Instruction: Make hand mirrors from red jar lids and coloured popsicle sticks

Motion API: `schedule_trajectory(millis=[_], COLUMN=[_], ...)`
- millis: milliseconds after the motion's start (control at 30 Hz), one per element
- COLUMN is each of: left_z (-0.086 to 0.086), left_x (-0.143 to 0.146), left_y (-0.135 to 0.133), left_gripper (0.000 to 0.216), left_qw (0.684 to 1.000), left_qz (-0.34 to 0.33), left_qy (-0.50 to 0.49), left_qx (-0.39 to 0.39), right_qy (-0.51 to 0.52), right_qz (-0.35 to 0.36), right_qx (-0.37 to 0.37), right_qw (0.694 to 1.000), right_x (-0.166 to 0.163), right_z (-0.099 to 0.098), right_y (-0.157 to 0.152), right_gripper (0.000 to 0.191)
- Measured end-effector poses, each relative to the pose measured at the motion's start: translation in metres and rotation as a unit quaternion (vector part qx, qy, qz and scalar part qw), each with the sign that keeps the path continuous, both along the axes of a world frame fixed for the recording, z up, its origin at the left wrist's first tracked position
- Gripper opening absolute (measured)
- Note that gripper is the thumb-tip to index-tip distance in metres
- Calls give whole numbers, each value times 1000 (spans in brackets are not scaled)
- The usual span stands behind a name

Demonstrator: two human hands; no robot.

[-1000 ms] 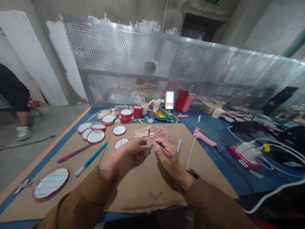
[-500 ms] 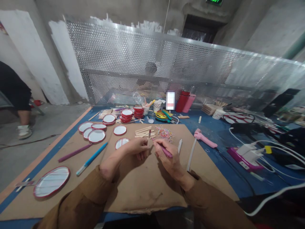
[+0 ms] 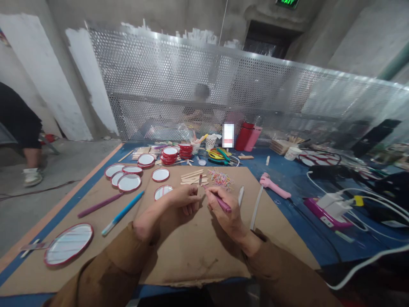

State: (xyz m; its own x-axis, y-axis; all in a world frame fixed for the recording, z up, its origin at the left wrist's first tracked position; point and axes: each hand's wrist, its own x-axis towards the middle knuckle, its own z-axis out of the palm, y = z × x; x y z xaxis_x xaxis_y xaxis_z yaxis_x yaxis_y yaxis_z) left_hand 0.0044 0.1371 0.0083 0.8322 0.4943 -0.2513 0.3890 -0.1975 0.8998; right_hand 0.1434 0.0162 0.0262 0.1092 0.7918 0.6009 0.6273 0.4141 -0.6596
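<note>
My left hand (image 3: 182,198) pinches a thin wooden stick (image 3: 200,183) and holds it upright over the cardboard sheet (image 3: 191,251). My right hand (image 3: 225,209) grips a purple marker (image 3: 220,201), its tip right at the stick. Both wrists rest low on the cardboard, in brown sleeves. Just beyond the hands lie several loose wooden sticks (image 3: 192,176) and a heap of small coloured rubber bands (image 3: 221,178). A round red-rimmed mirror (image 3: 162,192) lies beside my left hand.
Several red-rimmed mirrors (image 3: 129,182) lie at left, a large one (image 3: 68,244) near the front edge. Purple (image 3: 99,205) and blue (image 3: 123,213) markers, a white pen (image 3: 240,195), a pink glue gun (image 3: 274,185), a power strip with cables (image 3: 329,209). Perforated metal screen (image 3: 223,89) behind. A person's leg (image 3: 25,140) at far left.
Almost nothing has moved; the hands hold the same grip on stick and marker, and the view has shifted very slightly.
</note>
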Motion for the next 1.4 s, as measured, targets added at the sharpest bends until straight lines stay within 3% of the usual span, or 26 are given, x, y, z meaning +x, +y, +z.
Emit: schedule_trajectory(millis=[533,867,1033,1200,1400], left_z=[-4,1,-6,-12,-2], left_x=[0,-1,-2,0,0], left_y=[2,-1,1,5,-1], left_gripper=[31,27,24,27,24], left_qw=[1000,1000,999,1000,1000], left_qz=[-2,-9,-12,-11,-1], left_qy=[-5,-3,-35,-14,-9], left_qx=[-24,-2,9,8,2], right_qy=[8,134,108,90,87], right_qz=[-8,-9,12,-16,-32], right_qx=[-3,-34,-29,-19,-19], right_qw=[1000,990,994,996,995], right_x=[1,3,2,7,9], right_z=[-3,-19,-17,-22,-23], right_y=[1,10,9,11,11], right_gripper=[20,21,20,19,22])
